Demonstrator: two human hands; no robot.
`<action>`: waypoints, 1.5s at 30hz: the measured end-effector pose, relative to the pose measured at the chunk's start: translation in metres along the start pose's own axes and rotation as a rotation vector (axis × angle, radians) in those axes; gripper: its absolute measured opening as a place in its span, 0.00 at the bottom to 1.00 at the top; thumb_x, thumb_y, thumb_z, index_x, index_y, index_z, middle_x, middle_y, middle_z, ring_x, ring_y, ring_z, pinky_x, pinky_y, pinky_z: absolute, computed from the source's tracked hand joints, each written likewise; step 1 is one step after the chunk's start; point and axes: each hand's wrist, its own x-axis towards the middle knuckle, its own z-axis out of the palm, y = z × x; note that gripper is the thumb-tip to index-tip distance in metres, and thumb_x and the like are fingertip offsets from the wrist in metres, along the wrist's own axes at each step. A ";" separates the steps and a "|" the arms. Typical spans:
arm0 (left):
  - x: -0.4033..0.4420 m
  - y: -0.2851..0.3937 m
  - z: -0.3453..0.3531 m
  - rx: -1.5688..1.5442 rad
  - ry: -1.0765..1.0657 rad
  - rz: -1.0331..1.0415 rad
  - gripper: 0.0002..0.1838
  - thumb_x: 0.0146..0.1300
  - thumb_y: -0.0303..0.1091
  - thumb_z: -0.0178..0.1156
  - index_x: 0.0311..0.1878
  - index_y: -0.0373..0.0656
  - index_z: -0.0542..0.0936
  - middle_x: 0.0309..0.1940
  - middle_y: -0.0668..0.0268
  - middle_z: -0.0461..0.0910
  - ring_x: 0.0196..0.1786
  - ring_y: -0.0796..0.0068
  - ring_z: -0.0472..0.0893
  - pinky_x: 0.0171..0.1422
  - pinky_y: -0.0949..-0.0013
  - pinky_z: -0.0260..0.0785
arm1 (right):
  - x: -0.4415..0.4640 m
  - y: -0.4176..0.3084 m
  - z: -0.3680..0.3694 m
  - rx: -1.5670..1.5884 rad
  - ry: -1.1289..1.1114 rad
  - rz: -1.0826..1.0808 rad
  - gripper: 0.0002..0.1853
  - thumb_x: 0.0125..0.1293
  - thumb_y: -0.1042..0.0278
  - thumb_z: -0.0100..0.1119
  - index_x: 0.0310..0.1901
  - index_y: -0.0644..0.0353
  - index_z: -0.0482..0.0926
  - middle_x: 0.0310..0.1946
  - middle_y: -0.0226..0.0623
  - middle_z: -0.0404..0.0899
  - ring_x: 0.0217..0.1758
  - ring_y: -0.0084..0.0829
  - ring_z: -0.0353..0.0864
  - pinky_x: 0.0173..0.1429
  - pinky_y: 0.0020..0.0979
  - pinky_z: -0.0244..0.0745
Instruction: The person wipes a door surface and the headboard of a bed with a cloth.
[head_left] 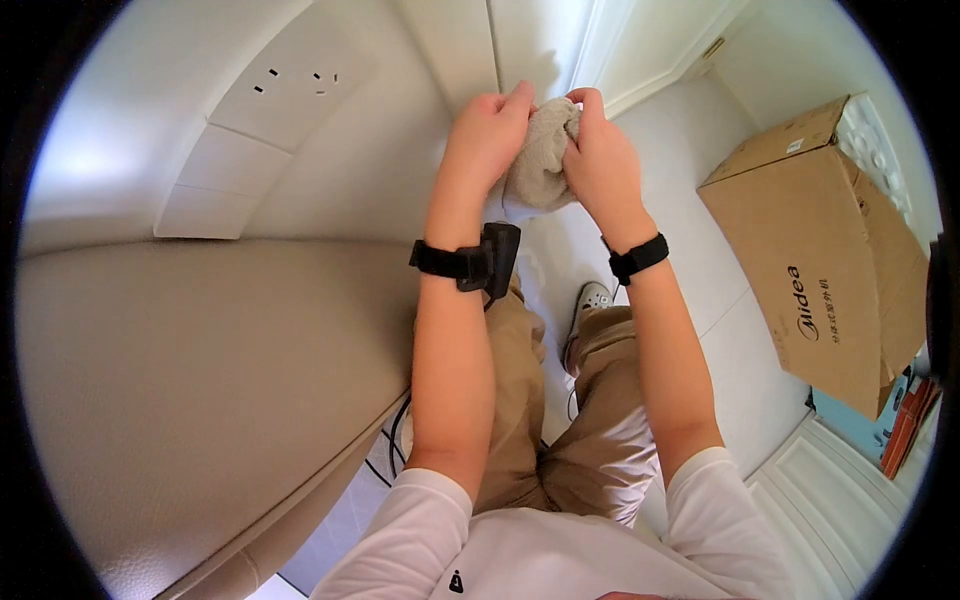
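Observation:
A bunched greyish-beige cloth (540, 165) hangs in front of me, held up between both hands near the light wall panel. My left hand (490, 138) grips its left side, fingers curled towards the top edge. On the opposite side, my right hand (603, 165) pinches the folded cloth between thumb and fingers. Part of each hand's fingertips is hidden by the folds. Black straps circle both wrists, and a dark device (490, 257) sits on the left one.
At left, a beige padded seat (200, 380) runs beneath wall sockets (290, 85). An open Midea cardboard box (800, 260) stands on the pale tiled floor (690, 200) at right, with white foam (870, 145) showing. Black cables (385, 455) hang beside the seat. My shoe (590, 300) is below.

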 end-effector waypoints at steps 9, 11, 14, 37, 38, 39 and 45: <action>-0.024 0.027 -0.005 -0.328 -0.188 0.115 0.27 0.76 0.56 0.58 0.57 0.39 0.85 0.54 0.67 0.85 0.59 0.77 0.79 0.67 0.70 0.68 | 0.008 0.010 -0.018 1.124 -0.224 0.098 0.31 0.72 0.61 0.67 0.72 0.58 0.67 0.57 0.36 0.83 0.60 0.30 0.81 0.64 0.32 0.75; -0.022 0.030 -0.004 -0.504 -0.125 0.131 0.26 0.75 0.53 0.58 0.58 0.38 0.84 0.52 0.68 0.85 0.57 0.78 0.80 0.65 0.69 0.69 | 0.009 0.013 -0.028 1.307 -0.355 0.117 0.33 0.74 0.61 0.65 0.75 0.59 0.64 0.64 0.35 0.78 0.65 0.28 0.77 0.69 0.33 0.72; -0.023 0.032 -0.007 -0.792 -0.071 0.161 0.25 0.76 0.51 0.57 0.60 0.38 0.82 0.54 0.68 0.85 0.58 0.77 0.81 0.65 0.68 0.71 | 0.006 0.015 -0.025 1.263 -0.336 0.064 0.36 0.73 0.61 0.66 0.78 0.62 0.63 0.68 0.35 0.75 0.68 0.28 0.74 0.71 0.34 0.71; -0.032 0.045 0.012 -0.172 0.685 0.833 0.10 0.75 0.31 0.54 0.48 0.36 0.82 0.45 0.62 0.85 0.45 0.72 0.82 0.51 0.65 0.74 | 0.030 -0.069 0.005 0.949 0.560 -0.291 0.29 0.74 0.76 0.53 0.74 0.59 0.59 0.68 0.40 0.69 0.70 0.37 0.71 0.75 0.37 0.66; -0.029 0.044 0.011 -0.122 0.703 0.903 0.09 0.73 0.30 0.55 0.48 0.37 0.82 0.44 0.62 0.85 0.46 0.70 0.82 0.52 0.64 0.74 | 0.027 -0.076 0.012 1.060 0.402 -0.302 0.30 0.73 0.73 0.57 0.73 0.61 0.60 0.67 0.43 0.69 0.70 0.38 0.70 0.76 0.39 0.64; -0.027 0.045 0.010 -0.067 0.721 0.973 0.08 0.72 0.28 0.55 0.47 0.37 0.82 0.43 0.61 0.84 0.46 0.68 0.82 0.52 0.63 0.74 | 0.025 -0.078 0.016 1.170 0.240 -0.311 0.31 0.72 0.71 0.61 0.73 0.63 0.61 0.67 0.45 0.68 0.71 0.40 0.69 0.78 0.40 0.62; -0.022 0.034 0.004 0.310 0.705 1.007 0.10 0.62 0.26 0.57 0.45 0.41 0.83 0.43 0.59 0.82 0.45 0.58 0.80 0.50 0.60 0.74 | 0.026 -0.051 0.066 1.170 0.243 -0.180 0.30 0.74 0.63 0.61 0.71 0.63 0.62 0.66 0.45 0.71 0.70 0.40 0.71 0.73 0.39 0.67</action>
